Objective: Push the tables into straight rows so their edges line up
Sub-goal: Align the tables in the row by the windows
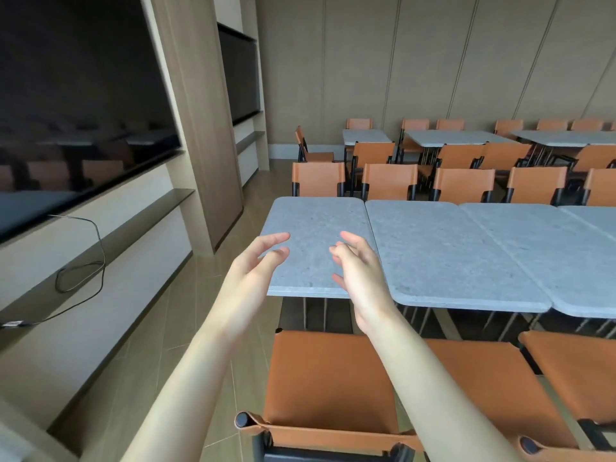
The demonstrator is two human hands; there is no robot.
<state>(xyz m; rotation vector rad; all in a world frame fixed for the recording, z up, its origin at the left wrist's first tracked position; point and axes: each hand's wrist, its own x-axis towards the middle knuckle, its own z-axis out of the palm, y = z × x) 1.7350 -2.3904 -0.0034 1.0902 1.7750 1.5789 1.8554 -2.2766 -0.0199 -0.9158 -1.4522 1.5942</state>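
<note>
1. A room with beige panelled walls (pixel 433 61) and a wood-look floor (pixel 160 328); a large dark screen (pixel 76 105) hangs on the left, with a black cable (pixel 83 271) lying on the shelf below it.
2. A row of grey stone-look tables runs from the middle to the right edge of the view, their sides touching.
3. The end table (pixel 313 221) is leftmost; its near edge sits slightly further back than the near edge of the second table (pixel 443 255).
4. The left hand (pixel 256 261) hovers at the end table's near left corner, fingers loosely spread, holding nothing.
5. The right hand (pixel 356 268) hovers over the near right corner, fingers loosely curled, holding nothing.
6. An orange chair (pixel 330 378) stands below the forearms, at the table's near edge.
7. More orange chairs (pixel 463 181) line the far edge, with further tables (pixel 450 136) behind.
</note>
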